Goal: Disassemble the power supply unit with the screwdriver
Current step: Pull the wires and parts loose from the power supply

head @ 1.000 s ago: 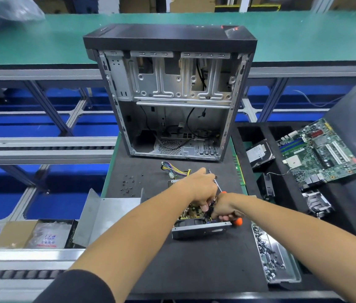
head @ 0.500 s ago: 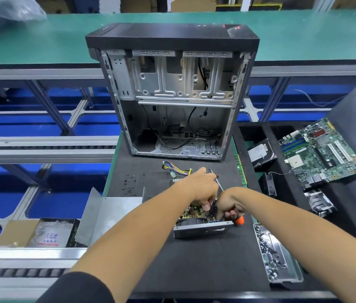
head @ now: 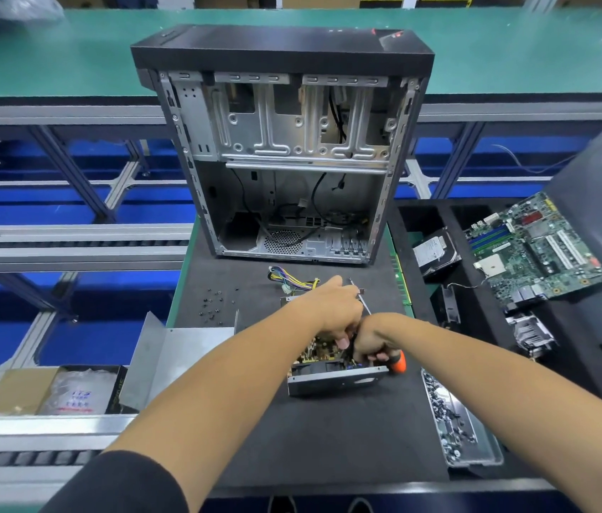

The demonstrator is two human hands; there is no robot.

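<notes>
The opened power supply unit (head: 333,377) lies on the black mat in front of me, its circuit board exposed and its coloured cable bundle (head: 290,281) trailing toward the case. My left hand (head: 333,309) rests on top of the unit, fingers curled down onto the board. My right hand (head: 371,336) is closed around the screwdriver (head: 397,363), whose orange handle end sticks out to the right; the tip is hidden between my hands, inside the unit.
An empty computer case (head: 284,149) stands upright behind the unit. Loose screws (head: 212,309) lie on the mat to the left, beside a bent metal cover (head: 177,359). A screw tray (head: 484,449) sits at right, with a motherboard (head: 529,249) and hard drive (head: 436,253) beyond.
My hands stay on the unit with only slight shifts; the right hand has moved a little closer to the left hand over the board.
</notes>
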